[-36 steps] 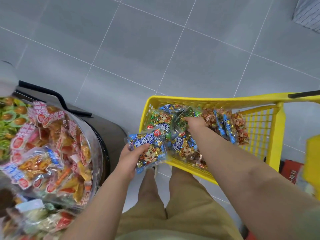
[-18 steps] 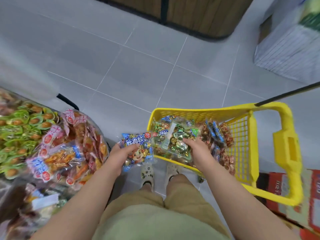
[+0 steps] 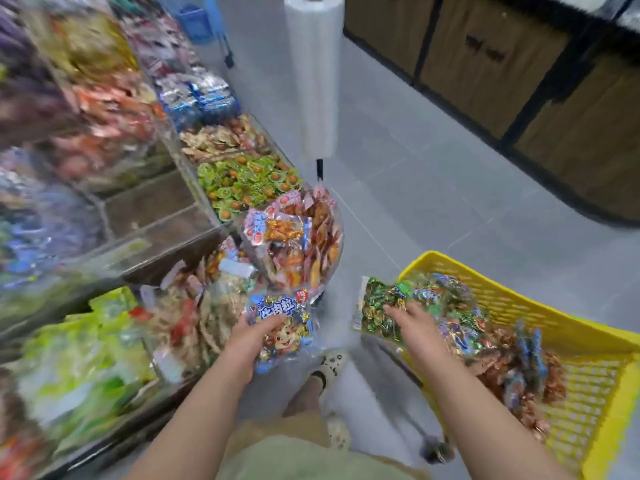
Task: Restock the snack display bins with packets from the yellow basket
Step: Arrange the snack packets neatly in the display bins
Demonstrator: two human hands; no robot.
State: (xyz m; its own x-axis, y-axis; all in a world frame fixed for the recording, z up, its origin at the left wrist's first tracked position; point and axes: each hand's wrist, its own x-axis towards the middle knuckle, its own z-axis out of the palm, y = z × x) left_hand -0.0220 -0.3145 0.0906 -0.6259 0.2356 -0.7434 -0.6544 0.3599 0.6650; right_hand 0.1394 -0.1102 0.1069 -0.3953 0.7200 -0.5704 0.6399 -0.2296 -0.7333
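Blue packet point(image 3: 281, 326) gripped in left hand point(image 3: 246, 342), right hand point(image 3: 417, 329) clutching green packet point(image 3: 379, 303). Match each to the bins point(image 3: 149, 206), lay flat.

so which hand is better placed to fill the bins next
Probably left: the left hand grips a blue packet beside the display bins; the right hand holds a green packet at the yellow basket.

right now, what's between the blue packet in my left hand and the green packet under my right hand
In the head view, only grey floor lies between the blue packet and the green packet, with a pale shoe below the gap.
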